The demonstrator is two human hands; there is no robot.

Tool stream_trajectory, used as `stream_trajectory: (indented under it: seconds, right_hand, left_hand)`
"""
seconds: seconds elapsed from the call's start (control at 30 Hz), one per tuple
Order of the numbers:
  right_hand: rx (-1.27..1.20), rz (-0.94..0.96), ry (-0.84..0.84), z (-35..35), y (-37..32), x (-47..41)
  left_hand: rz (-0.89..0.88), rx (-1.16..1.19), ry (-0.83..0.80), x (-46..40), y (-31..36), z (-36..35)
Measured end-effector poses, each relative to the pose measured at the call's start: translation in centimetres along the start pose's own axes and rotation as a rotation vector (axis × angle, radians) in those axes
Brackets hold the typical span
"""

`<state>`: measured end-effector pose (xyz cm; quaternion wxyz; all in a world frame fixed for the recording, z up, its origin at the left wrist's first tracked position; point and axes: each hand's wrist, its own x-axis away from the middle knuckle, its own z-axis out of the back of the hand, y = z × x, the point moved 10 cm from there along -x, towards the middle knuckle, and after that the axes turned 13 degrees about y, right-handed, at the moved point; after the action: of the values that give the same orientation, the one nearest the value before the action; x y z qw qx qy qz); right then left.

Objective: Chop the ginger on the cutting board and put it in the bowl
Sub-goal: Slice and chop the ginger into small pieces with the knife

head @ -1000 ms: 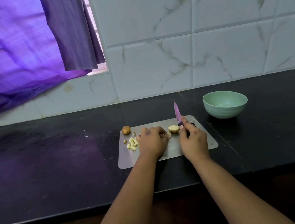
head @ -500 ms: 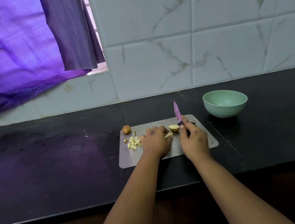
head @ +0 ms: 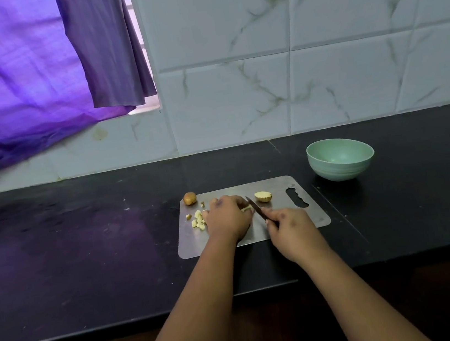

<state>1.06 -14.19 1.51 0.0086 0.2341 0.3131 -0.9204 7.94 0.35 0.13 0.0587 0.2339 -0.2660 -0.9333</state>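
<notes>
Ginger mid-chop on the cutting board, centre of frame; bowl holds nothing visible.

Left hand (head: 228, 218) lies knuckles-up over a small ginger strip (head: 247, 209), fingers curled down on it; its grip is clamped on that piece. Right hand (head: 291, 229) has its grip wrapped round the handle of the knife (head: 255, 208), blade angled up-left with the tip at the strip, just beside the left fingers. Halved ginger chunk (head: 263, 196) sits cut face up, just right of the blade. Pile of diced ginger (head: 199, 220) lies at the left hand's left edge. Unpeeled ginger knob (head: 190, 198) rests at the board's upper left corner. Cutting board (head: 308, 217) is grey metal with a handle slot at right. Green bowl (head: 340, 158) stands upright, upper right of the board, apart from it. Black surface (head: 84, 248) carries everything; marbled wall tiles (head: 315, 42) behind, purple curtain (head: 17, 78) upper left of frame.
</notes>
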Motion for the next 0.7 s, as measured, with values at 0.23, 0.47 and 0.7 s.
stream_trajectory:
  seconds: [0.23, 0.47, 0.7]
  right_hand:
    - [0.242, 0.035, -0.114, -1.2, -2.3, 0.3]
    - [0.386, -0.061, -0.290, 0.1, -2.5, -1.1]
    - [0.151, -0.083, -0.455, 3.6, -0.7, -1.5]
  left_hand:
    - [0.032, -0.021, -0.004, 0.1, 0.2, 0.0]
    - [0.036, 0.003, -0.006, 0.2, -0.2, -0.1]
    - [-0.071, -0.126, 0.023, 0.7, 0.7, 0.6]
